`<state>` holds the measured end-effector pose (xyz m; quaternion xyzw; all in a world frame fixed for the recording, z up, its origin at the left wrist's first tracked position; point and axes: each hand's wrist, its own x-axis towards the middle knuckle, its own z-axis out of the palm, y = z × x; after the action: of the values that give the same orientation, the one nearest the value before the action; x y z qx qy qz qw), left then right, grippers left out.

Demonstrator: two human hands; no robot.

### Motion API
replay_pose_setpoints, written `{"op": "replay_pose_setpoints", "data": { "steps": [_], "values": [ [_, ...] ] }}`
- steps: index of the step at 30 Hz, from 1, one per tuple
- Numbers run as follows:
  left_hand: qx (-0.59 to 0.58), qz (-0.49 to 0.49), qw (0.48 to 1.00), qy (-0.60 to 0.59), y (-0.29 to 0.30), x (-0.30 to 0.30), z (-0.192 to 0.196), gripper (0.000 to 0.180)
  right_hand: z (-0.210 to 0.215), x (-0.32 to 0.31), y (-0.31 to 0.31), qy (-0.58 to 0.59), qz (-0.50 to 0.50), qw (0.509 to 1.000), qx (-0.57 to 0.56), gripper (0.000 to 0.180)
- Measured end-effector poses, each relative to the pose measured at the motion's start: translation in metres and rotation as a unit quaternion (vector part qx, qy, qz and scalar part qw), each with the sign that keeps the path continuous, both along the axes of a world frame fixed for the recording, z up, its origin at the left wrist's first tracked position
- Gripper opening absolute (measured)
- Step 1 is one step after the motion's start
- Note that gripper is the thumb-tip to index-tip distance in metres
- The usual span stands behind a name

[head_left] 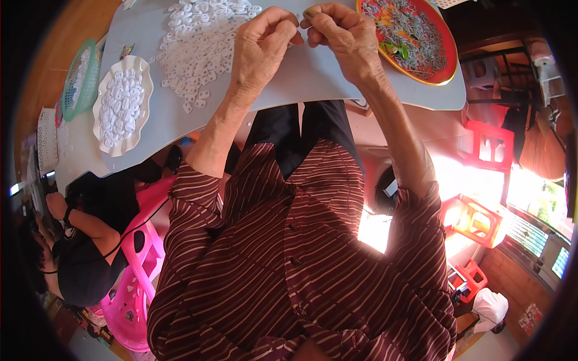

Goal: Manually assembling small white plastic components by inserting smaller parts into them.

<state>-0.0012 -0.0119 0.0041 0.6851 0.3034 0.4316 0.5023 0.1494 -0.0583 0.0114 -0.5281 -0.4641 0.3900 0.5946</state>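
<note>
Over the far part of the table, my left hand (265, 47) and my right hand (344, 41) are close together, fingertips nearly meeting. Both are closed in a pinch, and whatever they hold is too small or hidden to make out. To the left of my left hand spreads a pile of small white plastic pieces (195, 51), some like links with holes. Beside my right hand stands a round red tray (442, 27) with a yellow rim, holding many thin grey metal pieces (415, 36).
A wavy-edged cream dish (146, 81) of white plastic pieces stands at the grey table's (289, 81) left end. Beyond it is a green basket (90, 84). Another person's arm (90, 228) and a pink chair (135, 295) are at left. Red stools (490, 144) stand at right.
</note>
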Motion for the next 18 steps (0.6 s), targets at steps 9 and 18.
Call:
{"op": "replay_pose_setpoints", "data": {
  "steps": [9, 18],
  "values": [
    [0.147, 0.01, 0.972, 0.181, 0.025, 0.009, 0.021, 0.014, 0.028, 0.023, 0.009, -0.254, -0.039, 0.966, -0.038, 0.017],
    [0.154, 0.012, 0.953, 0.261, 0.032, 0.016, 0.021, 0.01, 0.03, 0.032, 0.007, -0.274, -0.044, 0.96, -0.02, 0.019]
  ]
}}
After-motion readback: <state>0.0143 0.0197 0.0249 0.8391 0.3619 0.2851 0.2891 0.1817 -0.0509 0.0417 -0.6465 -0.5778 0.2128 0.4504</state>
